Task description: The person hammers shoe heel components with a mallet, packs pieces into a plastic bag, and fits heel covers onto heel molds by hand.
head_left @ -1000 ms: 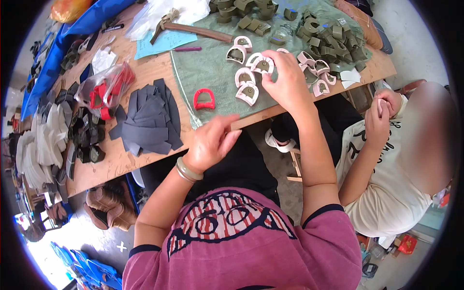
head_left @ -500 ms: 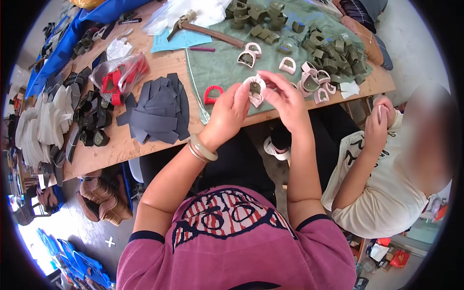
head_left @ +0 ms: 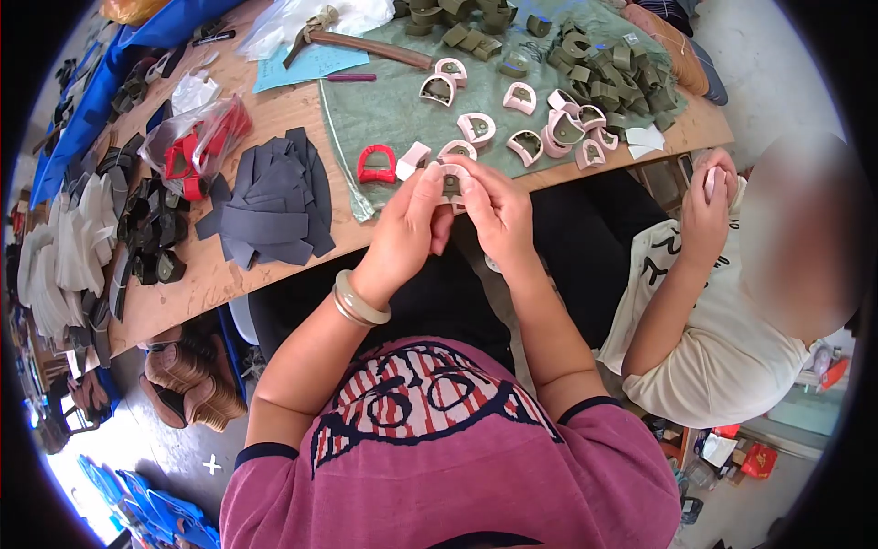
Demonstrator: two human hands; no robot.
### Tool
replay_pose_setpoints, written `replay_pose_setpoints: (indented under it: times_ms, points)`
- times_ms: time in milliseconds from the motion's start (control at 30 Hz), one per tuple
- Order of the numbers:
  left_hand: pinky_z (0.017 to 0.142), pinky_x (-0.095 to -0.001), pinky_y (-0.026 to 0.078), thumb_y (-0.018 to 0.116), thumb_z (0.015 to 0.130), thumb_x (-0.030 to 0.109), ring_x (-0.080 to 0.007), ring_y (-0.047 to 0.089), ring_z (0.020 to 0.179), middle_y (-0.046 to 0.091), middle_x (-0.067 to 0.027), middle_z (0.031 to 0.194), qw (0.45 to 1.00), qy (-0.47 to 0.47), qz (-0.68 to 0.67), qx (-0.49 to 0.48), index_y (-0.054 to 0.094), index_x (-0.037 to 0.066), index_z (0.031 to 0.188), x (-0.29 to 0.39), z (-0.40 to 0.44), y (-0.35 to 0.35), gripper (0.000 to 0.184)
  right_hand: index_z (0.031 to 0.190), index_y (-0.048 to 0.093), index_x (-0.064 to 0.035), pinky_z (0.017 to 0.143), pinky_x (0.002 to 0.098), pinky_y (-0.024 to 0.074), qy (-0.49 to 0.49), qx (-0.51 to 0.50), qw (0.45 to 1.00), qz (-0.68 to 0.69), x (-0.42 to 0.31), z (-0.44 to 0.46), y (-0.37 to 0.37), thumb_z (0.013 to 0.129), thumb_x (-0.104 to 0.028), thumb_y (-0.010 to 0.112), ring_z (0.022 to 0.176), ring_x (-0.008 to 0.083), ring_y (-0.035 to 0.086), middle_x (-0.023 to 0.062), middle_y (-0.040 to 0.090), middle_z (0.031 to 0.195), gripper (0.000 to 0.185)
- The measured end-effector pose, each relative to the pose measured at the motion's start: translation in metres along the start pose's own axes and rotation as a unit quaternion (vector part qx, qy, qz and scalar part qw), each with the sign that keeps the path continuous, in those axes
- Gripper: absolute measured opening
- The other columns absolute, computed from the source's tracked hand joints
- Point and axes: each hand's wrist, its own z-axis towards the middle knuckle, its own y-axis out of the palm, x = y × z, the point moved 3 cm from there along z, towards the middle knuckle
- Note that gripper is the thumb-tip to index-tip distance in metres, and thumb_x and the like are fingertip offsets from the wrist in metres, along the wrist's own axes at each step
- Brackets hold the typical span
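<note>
Between both hands, near the table's front edge, is a small pale pink arch-shaped piece [head_left: 452, 186] with an olive-green inside. My left hand [head_left: 409, 222] pinches its left side. My right hand [head_left: 499, 207] grips the right side, thumb against its front. Fingers cover much of its rim. Just behind my hands, on the green cloth [head_left: 366, 119], lie more pink arch pieces [head_left: 476, 128], and a red arch piece [head_left: 377, 165] rests to the left.
Olive-green pieces [head_left: 613, 78] are heaped at the back right. A hammer [head_left: 366, 47] and a purple pen [head_left: 351, 78] lie farther back. Left are dark grey strips [head_left: 274, 206] and a plastic bag with red pieces [head_left: 197, 151]. A person [head_left: 704, 311] sits at my right, hands raised.
My hands have come closer together around the pink piece and moved slightly down and left. The view has shifted, and pink pieces behind my hands now show.
</note>
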Motion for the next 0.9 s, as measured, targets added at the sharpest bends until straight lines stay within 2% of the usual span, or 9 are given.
replay_pose_setpoints:
  times_ms: [133,233,367,433,500,533,633,767,900]
  points:
    - [0.046,-0.0225,0.034,0.034,0.109,0.038,-0.0076,0.044,0.049,0.051,0.0001,0.064,0.999,0.033,0.029,0.021,0.054,0.005,0.103,0.001,0.002,-0.004,0.039,0.125,0.064,-0.0012,0.074,0.0272,0.0496,0.035,-0.051,0.998,0.021,-0.011,0.004,-0.002,0.099,-0.015,0.059,0.084,0.0129,0.061,0.0082,0.069,0.101,0.031]
    - [0.046,-0.0224,0.036,0.036,0.108,0.043,-0.0078,0.044,0.048,0.052,0.0004,0.063,0.999,0.001,0.054,0.001,0.058,0.003,0.11,-0.013,-0.001,-0.01,0.045,0.126,0.063,-0.0006,0.075,0.0278,0.0505,-0.043,-0.07,0.996,-0.031,-0.028,-0.002,-0.005,0.093,-0.011,0.067,0.084,0.0146,0.062,0.01,0.069,0.104,0.035]
    - [0.046,-0.0233,0.037,0.045,0.106,0.038,-0.0096,0.045,0.047,0.053,-0.003,0.063,0.999,-0.039,0.018,-0.006,0.058,0.002,0.114,-0.027,-0.011,-0.008,0.039,0.127,0.061,-0.0013,0.076,0.0285,0.0511,-0.066,-0.118,0.986,-0.094,-0.009,-0.007,-0.013,0.088,-0.009,0.073,0.085,0.0166,0.062,0.0119,0.068,0.105,0.042]
    - [0.049,-0.0248,0.039,0.05,0.104,0.035,-0.0121,0.048,0.051,0.054,-0.0046,0.066,0.993,0.022,0.108,0.029,0.059,0.003,0.115,-0.025,-0.013,-0.011,0.035,0.127,0.061,-0.0017,0.077,0.0292,0.0515,-0.062,-0.049,0.991,-0.112,-0.001,0.003,-0.02,0.089,-0.011,0.072,0.087,0.0183,0.063,0.0125,0.068,0.106,0.041]
    - [0.055,-0.0276,0.044,0.061,0.099,0.03,-0.0171,0.055,0.059,0.057,-0.0079,0.074,0.943,0.143,0.286,0.093,0.059,0.004,0.117,-0.019,-0.019,-0.013,0.033,0.127,0.061,-0.0029,0.079,0.0306,0.0519,-0.07,0.07,0.985,-0.139,0.007,0.021,-0.027,0.09,-0.013,0.07,0.091,0.0217,0.064,0.0131,0.068,0.108,0.039]
    - [0.055,-0.0276,0.044,0.061,0.099,0.03,-0.0171,0.055,0.059,0.057,-0.0079,0.074,0.943,0.141,0.287,0.094,0.059,0.004,0.117,-0.017,-0.017,-0.016,0.033,0.127,0.061,-0.0036,0.08,0.0313,0.0519,-0.081,0.121,0.978,-0.147,0.011,0.034,-0.03,0.091,-0.014,0.069,0.093,0.0234,0.064,0.0132,0.068,0.109,0.038]
    - [0.063,-0.0345,0.047,0.072,0.089,0.023,-0.0244,0.061,0.074,0.061,-0.0097,0.088,0.732,0.393,0.525,0.183,0.063,0.002,0.112,0.01,-0.01,-0.023,0.033,0.125,0.062,-0.0039,0.082,0.0349,0.0522,-0.094,0.164,0.947,-0.26,0.024,0.071,-0.029,0.091,-0.015,0.069,0.095,0.0278,0.065,0.0132,0.068,0.11,0.036]
    - [0.077,-0.0413,0.047,0.074,0.082,0.025,-0.0307,0.057,0.091,0.057,-0.0095,0.099,0.684,0.315,0.627,0.2,0.066,0.006,0.109,0.026,0.004,-0.032,0.034,0.122,0.063,-0.0045,0.084,0.0387,0.0513,-0.093,0.071,0.917,-0.382,0.045,0.092,-0.021,0.09,-0.015,0.069,0.095,0.0309,0.064,0.0135,0.068,0.107,0.034]
    - [0.076,-0.0423,0.047,0.074,0.081,0.023,-0.0309,0.058,0.088,0.059,-0.0093,0.095,0.699,0.306,0.622,0.175,0.069,0.006,0.099,0.025,0.016,-0.036,0.024,0.119,0.065,-0.0045,0.087,0.0406,0.05,-0.12,0.072,0.952,-0.273,0.036,0.057,-0.024,0.087,-0.014,0.072,0.098,0.0324,0.062,0.0131,0.065,0.109,0.034]
